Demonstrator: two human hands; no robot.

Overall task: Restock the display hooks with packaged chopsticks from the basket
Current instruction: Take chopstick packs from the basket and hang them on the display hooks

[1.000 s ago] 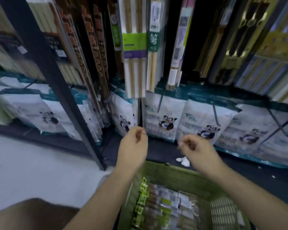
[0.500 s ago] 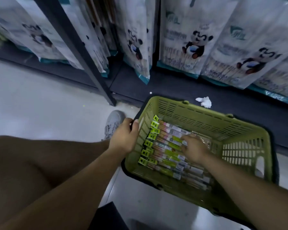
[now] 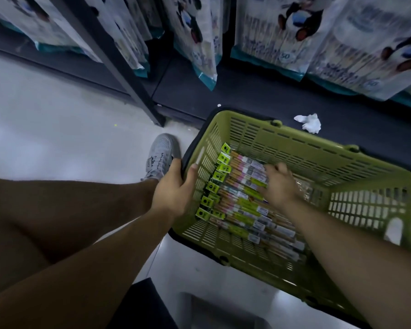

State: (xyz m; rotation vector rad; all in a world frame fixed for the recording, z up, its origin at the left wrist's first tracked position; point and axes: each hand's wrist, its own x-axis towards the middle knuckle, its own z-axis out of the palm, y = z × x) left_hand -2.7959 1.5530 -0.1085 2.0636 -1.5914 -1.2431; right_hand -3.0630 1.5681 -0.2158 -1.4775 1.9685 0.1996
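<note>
Crouched at the foot of a shop rack, I reach into a green basket (image 3: 318, 148) for packaged chopsticks (image 3: 242, 203), which lie in an overlapping row along its floor, green tabs toward nine o'clock. My left hand (image 3: 173, 188) grips the basket's nine-o'clock rim, thumb hooked inside and fingers wrapped outside. My right hand (image 3: 279, 186) lies on the packs at the row's twelve-o'clock end, fingers blurred; whether it has hold of one I cannot tell. The likely hazards are two: the glossy, overlapping packs may drag their neighbours up and spill when one is lifted, and if my left hand's grip slips the basket may shift and the row slide. The count: one basket, two hands, one grey shoe (image 3: 160, 155) at ten o'clock of it, one crumpled tissue (image 3: 309, 123) at one o'clock, and at least seven green tabs; the packs overlap too much for an exact count. No display hooks are in view.
</note>
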